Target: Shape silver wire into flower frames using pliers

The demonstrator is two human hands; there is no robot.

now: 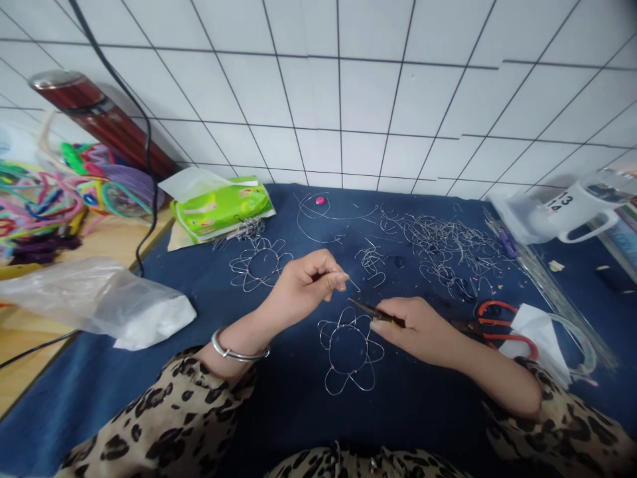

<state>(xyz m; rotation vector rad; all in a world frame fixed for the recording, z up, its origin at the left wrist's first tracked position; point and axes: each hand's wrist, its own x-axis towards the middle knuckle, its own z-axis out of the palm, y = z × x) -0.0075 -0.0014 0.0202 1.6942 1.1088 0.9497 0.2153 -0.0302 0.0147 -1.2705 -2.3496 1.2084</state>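
My left hand [311, 284] is closed in a pinch on a short piece of wire [353, 284], its end sticking out to the right. My right hand [418, 328] grips dark-jawed pliers [371, 309], their tips pointing left and slightly apart from the wire. Below both hands a flower-shaped wire frame [347, 350] with small pink beads lies flat on the dark blue cloth [293, 411]. A second wire flower [262, 263] lies behind my left wrist, partly hidden by the hand.
Loose wire scraps [442, 242] spread over the back right. Red-handled scissors [505, 325] lie beside my right forearm, near a white mug [577, 206]. Green wipes [219, 209], a plastic bag [99, 299], a red thermos [109, 123] and pipe cleaners [44, 199] occupy the left.
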